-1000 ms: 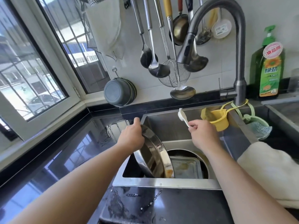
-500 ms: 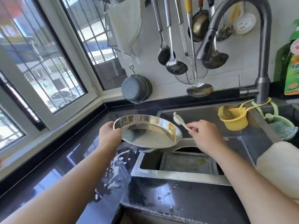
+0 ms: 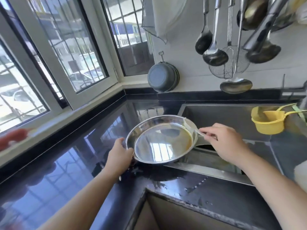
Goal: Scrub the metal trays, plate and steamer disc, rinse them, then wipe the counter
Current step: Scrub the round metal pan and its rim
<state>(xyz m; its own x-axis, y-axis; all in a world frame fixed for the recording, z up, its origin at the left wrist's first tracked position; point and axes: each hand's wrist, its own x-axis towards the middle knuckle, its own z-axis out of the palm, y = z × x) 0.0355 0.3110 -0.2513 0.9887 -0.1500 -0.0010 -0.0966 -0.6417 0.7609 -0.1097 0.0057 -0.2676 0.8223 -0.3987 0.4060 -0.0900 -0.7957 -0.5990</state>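
CHANGE: plate (image 3: 162,141) lifted out of sink (image 3: 232,120), now level at bench (image 3: 66,163) edge | left hand (image 3: 120,154) grips rim | right hand (image 3: 224,141) pinches white scraper (image 3: 195,128) | MEANS: residue remains, scrubbing pending

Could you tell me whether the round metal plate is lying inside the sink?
No, the left hand holds the plate over the counter edge.
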